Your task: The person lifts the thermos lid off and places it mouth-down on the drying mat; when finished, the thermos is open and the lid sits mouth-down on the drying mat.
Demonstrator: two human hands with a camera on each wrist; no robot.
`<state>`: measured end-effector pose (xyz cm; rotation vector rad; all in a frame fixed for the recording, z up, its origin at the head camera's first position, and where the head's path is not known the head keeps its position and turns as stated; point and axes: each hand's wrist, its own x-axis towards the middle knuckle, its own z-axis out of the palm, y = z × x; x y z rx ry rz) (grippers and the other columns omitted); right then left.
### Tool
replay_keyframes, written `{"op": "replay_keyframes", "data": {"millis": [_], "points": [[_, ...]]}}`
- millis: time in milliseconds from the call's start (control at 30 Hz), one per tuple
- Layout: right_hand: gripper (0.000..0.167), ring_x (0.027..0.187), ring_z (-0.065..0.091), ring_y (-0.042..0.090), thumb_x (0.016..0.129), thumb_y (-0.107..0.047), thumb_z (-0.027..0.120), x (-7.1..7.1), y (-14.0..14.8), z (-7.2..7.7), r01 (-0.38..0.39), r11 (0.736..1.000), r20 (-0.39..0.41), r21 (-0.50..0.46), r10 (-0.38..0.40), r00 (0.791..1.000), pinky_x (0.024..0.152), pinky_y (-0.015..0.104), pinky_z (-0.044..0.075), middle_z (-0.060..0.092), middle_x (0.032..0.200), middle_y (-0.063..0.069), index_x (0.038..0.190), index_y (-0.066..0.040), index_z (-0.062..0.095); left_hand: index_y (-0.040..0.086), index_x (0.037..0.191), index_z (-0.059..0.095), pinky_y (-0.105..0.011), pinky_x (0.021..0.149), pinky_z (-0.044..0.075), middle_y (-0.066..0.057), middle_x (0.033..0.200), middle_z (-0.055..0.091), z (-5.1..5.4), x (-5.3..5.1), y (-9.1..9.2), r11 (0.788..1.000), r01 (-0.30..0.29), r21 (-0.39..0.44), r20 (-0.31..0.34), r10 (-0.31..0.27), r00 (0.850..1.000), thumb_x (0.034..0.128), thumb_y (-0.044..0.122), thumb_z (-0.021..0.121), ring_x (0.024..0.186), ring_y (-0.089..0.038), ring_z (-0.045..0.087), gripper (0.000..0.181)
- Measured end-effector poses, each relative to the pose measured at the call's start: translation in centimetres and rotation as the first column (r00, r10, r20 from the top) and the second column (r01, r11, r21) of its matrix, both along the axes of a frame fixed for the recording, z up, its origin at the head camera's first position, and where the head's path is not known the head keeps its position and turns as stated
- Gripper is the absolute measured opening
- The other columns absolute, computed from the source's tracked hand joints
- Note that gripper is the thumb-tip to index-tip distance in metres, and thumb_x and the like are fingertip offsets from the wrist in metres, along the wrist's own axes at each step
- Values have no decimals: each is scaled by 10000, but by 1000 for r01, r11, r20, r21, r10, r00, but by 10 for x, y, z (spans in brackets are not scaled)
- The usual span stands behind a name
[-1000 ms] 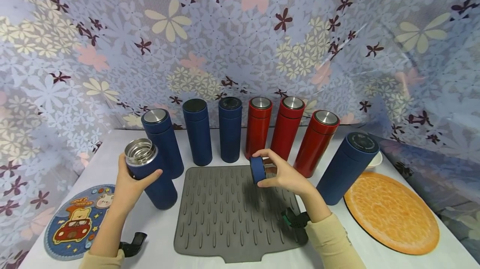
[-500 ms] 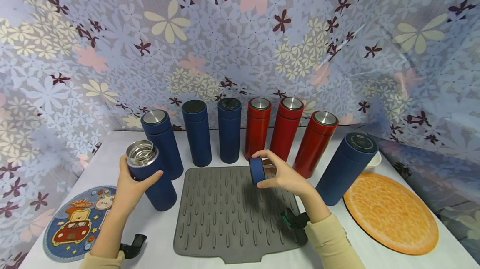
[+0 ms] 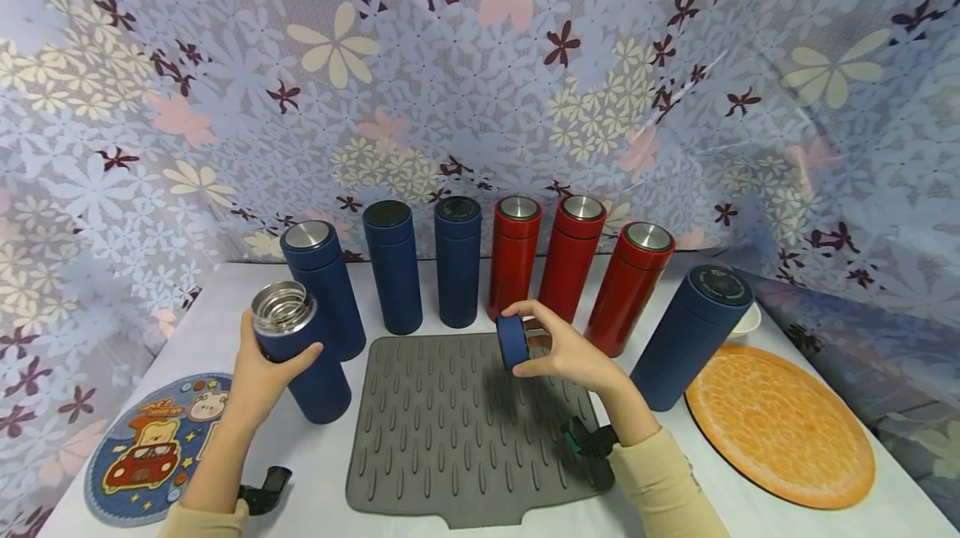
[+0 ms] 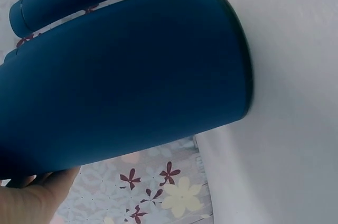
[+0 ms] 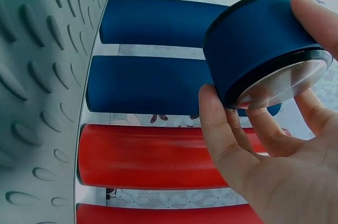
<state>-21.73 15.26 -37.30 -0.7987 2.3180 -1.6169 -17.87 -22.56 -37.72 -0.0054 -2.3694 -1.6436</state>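
My left hand point(image 3: 262, 371) grips a blue thermos bottle point(image 3: 318, 379) near its top, at the left of the grey mat. The bottle has no lid on, and its bare steel mouth point(image 3: 281, 309) shows. In the left wrist view the blue bottle body point(image 4: 132, 81) fills much of the picture, with part of the hand point(image 4: 37, 197) below it. Over the mat my right hand point(image 3: 562, 346) pinches a blue bottle lid point(image 3: 513, 342), tilted on its side. The right wrist view shows the lid point(image 5: 259, 44) between thumb and fingers, its silvery disc towards the palm.
A ribbed grey mat point(image 3: 450, 438) lies in the middle. Behind it stand blue bottles point(image 3: 393, 271) and red bottles point(image 3: 513, 263) in a row. Another blue bottle point(image 3: 690, 342) is at right, beside an orange round mat point(image 3: 780, 429) and a white bowl point(image 3: 748, 321). A cartoon mat point(image 3: 157, 446) lies left.
Both hands hold nearly the same positions, with the blue bottle and the lid still in them. The view has shifted only very slightly.
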Motion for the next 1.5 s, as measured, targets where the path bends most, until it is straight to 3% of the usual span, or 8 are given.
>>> {"op": "replay_keyframes", "data": {"millis": [133,333,800,1133,1500], "points": [[662,1084,479,292,702,-67,736,0,0,0,-4,1000,3,-3,4,1000,902,408,437,469,1245,111,1280,-120,418,69,1431,109,-606,985,290,-249,1374,311,-1,0,-4,1000,4,-15,2,-4,1000,803,105,692,1246,-428,330,858],[673,1078,486,292,707,-61,734,0,0,0,-4,1000,-5,-5,4,1000,910,417,430,472,1244,115,1293,-56,403,82,1455,62,-636,986,273,-268,1388,283,0,2,-8,999,9,-34,25,-8,1000,809,106,684,1260,-453,307,897],[626,1036,483,308,760,-77,729,-1,-1,7,61,997,12,-41,-60,998,882,425,444,472,1184,145,1303,-101,420,80,1446,39,-633,963,281,-289,1374,290,-2,-1,-11,996,18,-84,16,-16,1000,810,123,674,1239,-472,317,900],[659,1007,502,264,735,-208,774,-6,-26,8,199,978,-44,58,-197,979,855,437,469,491,1192,100,1299,-159,437,96,1462,25,-610,970,284,-280,1376,300,-6,-4,-10,998,11,-55,-22,-12,1000,794,79,675,1243,-443,323,933],[627,857,557,194,718,-204,792,-13,-67,-5,181,981,-137,66,-171,976,709,272,505,545,1048,80,1250,-83,485,90,1456,54,-605,982,280,-268,1373,319,-9,-4,-11,999,-11,-40,-14,11,1000,783,73,685,1248,-430,329,923]]}}
